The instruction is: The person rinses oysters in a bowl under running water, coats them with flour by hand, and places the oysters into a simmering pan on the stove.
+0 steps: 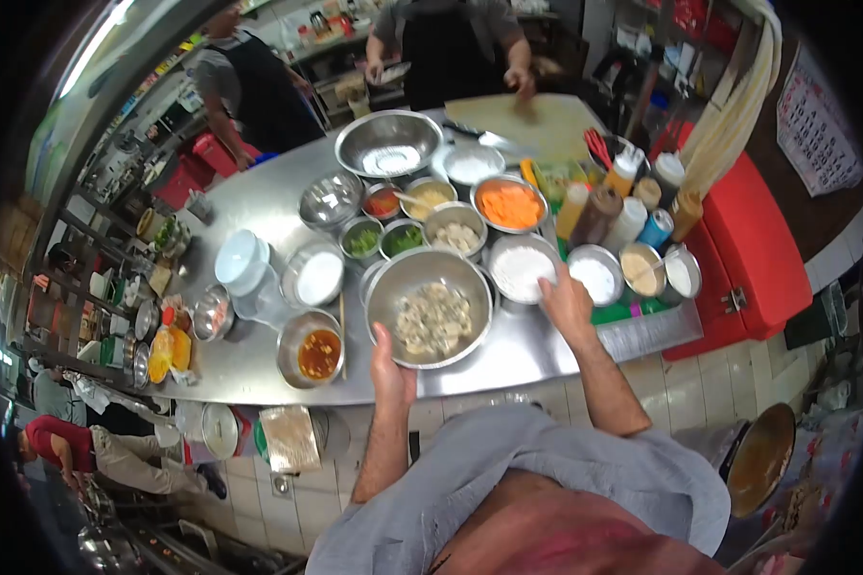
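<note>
Both bare hands work at the near side of a steel table [249, 359]. The left hand [390, 371] sets its thumb against the near-left rim of a large, round, silver metal bowl [400, 283]; its fingers are largely hidden, so I cannot tell how firmly it grips. Grey-white, moist-looking pieces [433, 318] cover the bottom of this bowl, which sits near the table's near edge. The right hand [568, 307] is partly curled, its fingertips at the right rim of a smaller metal bowl of white powder [523, 271]; whether it pinches anything, I cannot tell. That powder bowl stands just right of the large one. To the left is a metal bowl of reddish-brown sauce [319, 355]; farther back, a metal bowl of orange slices [510, 206]. At the far side, a person in a black apron [446, 48] stands by a pale cutting board [556, 120].
</note>
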Action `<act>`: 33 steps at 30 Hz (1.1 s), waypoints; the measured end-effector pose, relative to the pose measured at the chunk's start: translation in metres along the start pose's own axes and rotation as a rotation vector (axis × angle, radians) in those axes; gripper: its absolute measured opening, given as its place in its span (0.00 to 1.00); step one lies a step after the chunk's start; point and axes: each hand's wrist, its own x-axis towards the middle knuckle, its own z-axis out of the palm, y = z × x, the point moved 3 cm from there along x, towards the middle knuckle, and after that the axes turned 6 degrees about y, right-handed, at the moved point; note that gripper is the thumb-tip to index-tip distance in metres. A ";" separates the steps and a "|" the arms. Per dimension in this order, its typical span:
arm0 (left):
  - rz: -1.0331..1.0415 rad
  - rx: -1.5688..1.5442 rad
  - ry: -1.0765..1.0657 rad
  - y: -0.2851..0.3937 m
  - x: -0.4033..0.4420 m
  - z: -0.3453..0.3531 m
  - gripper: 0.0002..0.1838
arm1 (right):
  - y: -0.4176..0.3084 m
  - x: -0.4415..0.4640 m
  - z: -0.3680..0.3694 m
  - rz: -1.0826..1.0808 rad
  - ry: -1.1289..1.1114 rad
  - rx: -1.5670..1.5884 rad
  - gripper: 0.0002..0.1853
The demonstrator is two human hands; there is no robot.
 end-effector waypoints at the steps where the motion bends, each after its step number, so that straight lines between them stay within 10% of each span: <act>1: -0.046 0.005 -0.011 0.002 0.002 -0.006 0.29 | -0.003 -0.001 0.000 0.029 -0.021 -0.063 0.20; 14: -0.086 0.067 -0.023 0.009 0.021 -0.031 0.27 | 0.016 0.027 0.055 0.016 0.114 0.214 0.10; 33: -0.137 0.144 -0.083 -0.017 0.036 -0.013 0.29 | 0.045 0.001 0.033 0.537 -0.095 1.285 0.07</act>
